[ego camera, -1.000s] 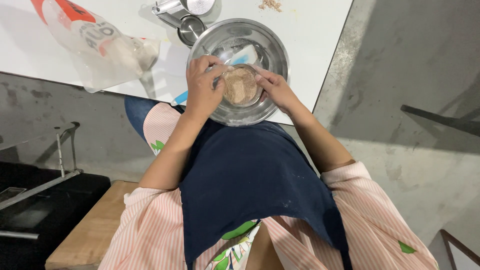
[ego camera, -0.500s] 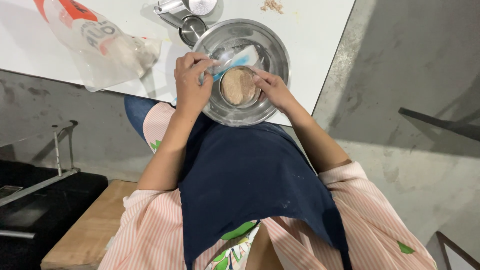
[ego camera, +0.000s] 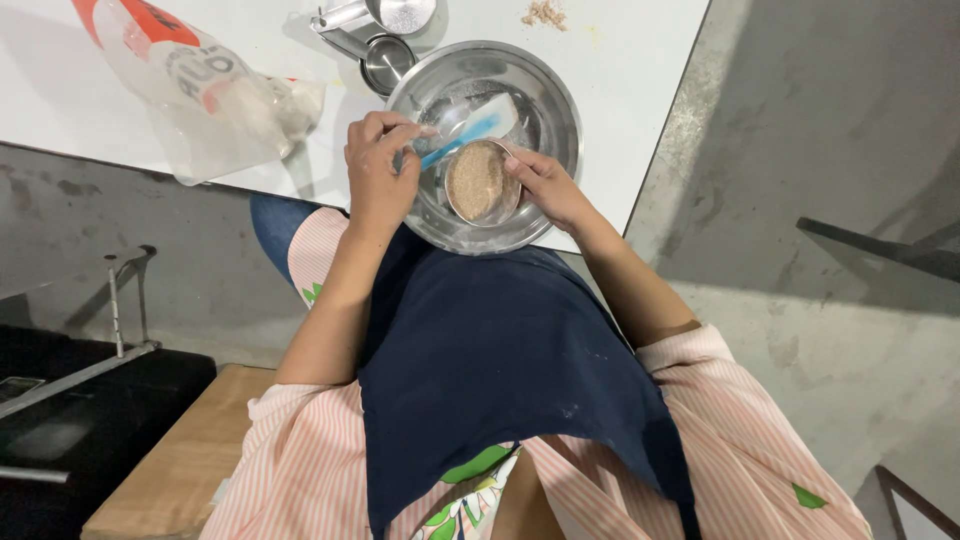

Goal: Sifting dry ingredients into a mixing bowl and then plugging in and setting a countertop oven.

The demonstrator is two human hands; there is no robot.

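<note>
A large steel mixing bowl (ego camera: 548, 90) stands at the near edge of a white table (ego camera: 620, 60). My right hand (ego camera: 545, 185) holds a small metal cup (ego camera: 480, 182) full of brown powder over the bowl's near side. A spatula with a blue handle and white blade (ego camera: 478, 125) is gripped in my left hand (ego camera: 378, 165), its blade reaching across just above the cup.
A clear plastic bag with red print (ego camera: 200, 85) lies on the table to the left. Metal measuring cups (ego camera: 385, 55) sit behind the bowl, and a bit of spilled brown powder (ego camera: 545, 13) lies farther back. A wooden bench (ego camera: 175, 470) is at lower left.
My left hand has drawn back to the left with the spatula, so the blade now lies above the cup. The cup stays held over the bowl.
</note>
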